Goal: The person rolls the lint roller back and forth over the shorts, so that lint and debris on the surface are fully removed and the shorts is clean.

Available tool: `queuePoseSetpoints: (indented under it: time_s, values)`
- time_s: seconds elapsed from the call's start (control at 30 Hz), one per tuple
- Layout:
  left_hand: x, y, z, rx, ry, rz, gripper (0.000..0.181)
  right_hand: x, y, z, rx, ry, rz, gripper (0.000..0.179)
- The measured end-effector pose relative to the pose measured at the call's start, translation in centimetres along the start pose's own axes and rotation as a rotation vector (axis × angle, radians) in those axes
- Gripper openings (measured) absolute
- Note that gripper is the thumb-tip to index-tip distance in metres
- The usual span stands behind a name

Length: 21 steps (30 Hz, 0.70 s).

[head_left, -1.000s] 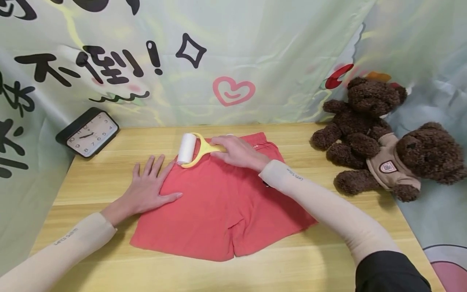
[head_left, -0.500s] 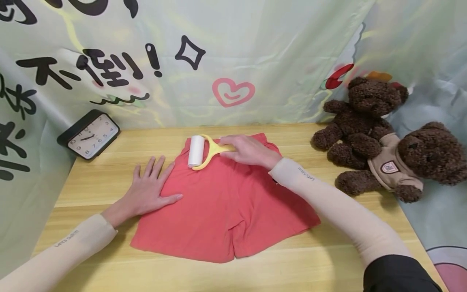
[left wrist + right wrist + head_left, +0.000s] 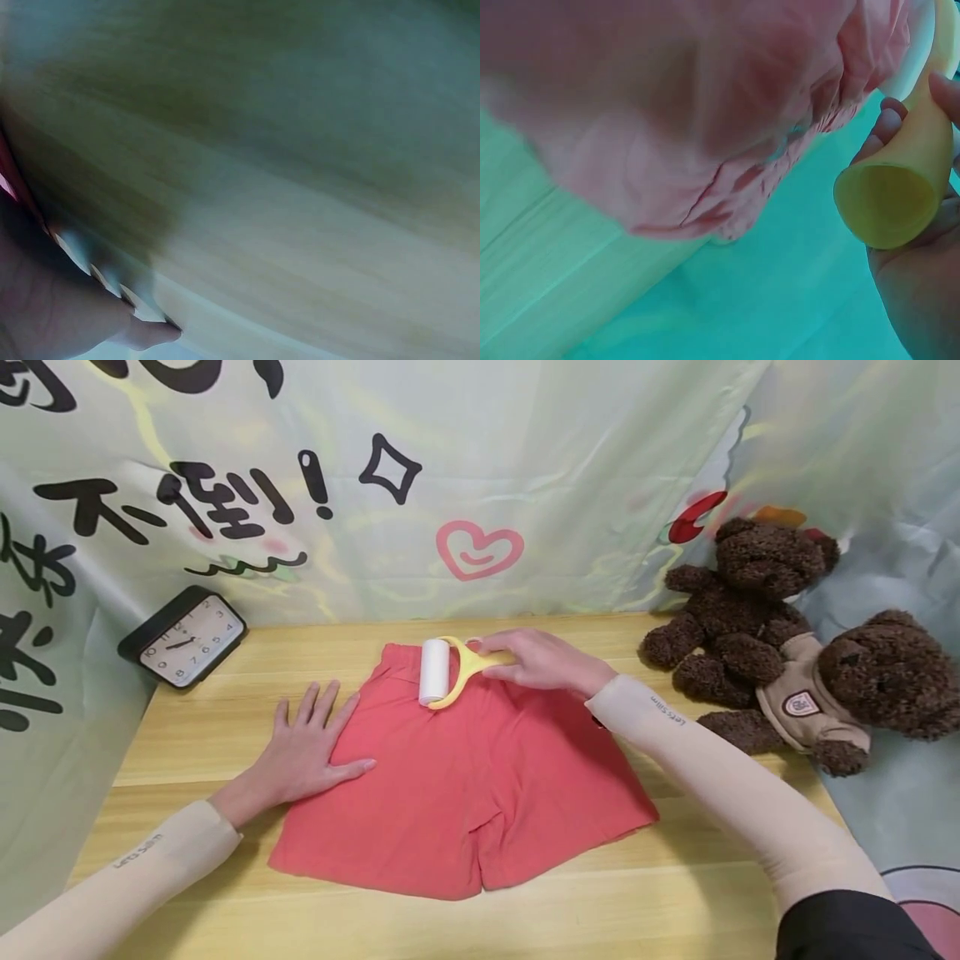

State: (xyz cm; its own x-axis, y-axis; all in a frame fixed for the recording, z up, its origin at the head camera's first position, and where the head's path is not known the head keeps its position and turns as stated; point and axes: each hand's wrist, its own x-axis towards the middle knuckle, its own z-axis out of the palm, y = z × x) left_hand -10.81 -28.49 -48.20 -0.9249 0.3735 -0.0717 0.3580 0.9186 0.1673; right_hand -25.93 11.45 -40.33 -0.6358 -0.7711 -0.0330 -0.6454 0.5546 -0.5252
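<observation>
Red shorts (image 3: 420, 793) lie spread flat on the wooden table, waistband toward the back. My right hand (image 3: 540, 660) grips the yellow handle of a lint roller (image 3: 434, 672), whose white roll lies over the shorts near the waistband. In the right wrist view the handle's hollow end (image 3: 889, 202) shows, with fingers and thumb wrapped around it. My left hand (image 3: 303, 752) rests with spread fingers on the left edge of the shorts, partly on the table. The left wrist view shows that hand (image 3: 67, 307) dimly at the lower left corner.
A black-framed clock (image 3: 187, 637) stands at the table's back left. Two brown teddy bears, one bare (image 3: 738, 602) and one in a beige shirt (image 3: 810, 693), sit at the right edge. A printed curtain (image 3: 570, 485) hangs behind the wooden table (image 3: 570, 918).
My right hand has moved the lint roller rightward along the shorts' upper part, from the left end of the waistband toward its middle. My left hand has stayed in place.
</observation>
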Motion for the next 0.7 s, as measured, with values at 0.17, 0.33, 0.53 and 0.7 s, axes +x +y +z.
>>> queuePoseSetpoints:
  time_s: [0.17, 0.33, 0.53, 0.7]
  values:
    - [0.0, 0.0, -0.1, 0.010, 0.009, 0.003, 0.110, -1.1, 0.7, -0.8, 0.005, -0.005, 0.015, 0.040]
    - [-0.1, 0.0, 0.0, 0.011, 0.005, 0.002, 0.110, -2.1, 1.4, -1.3, 0.003, -0.008, -0.007, 0.036]
    - [0.0, 0.0, 0.0, 0.012, -0.003, -0.003, 0.110, -3.3, 2.2, -2.1, 0.012, -0.020, 0.040, 0.041]
    - [0.1, 0.0, -0.1, 0.007, -0.003, -0.002, 0.110, -4.3, 3.1, -2.7, 0.013, -0.027, 0.073, 0.033]
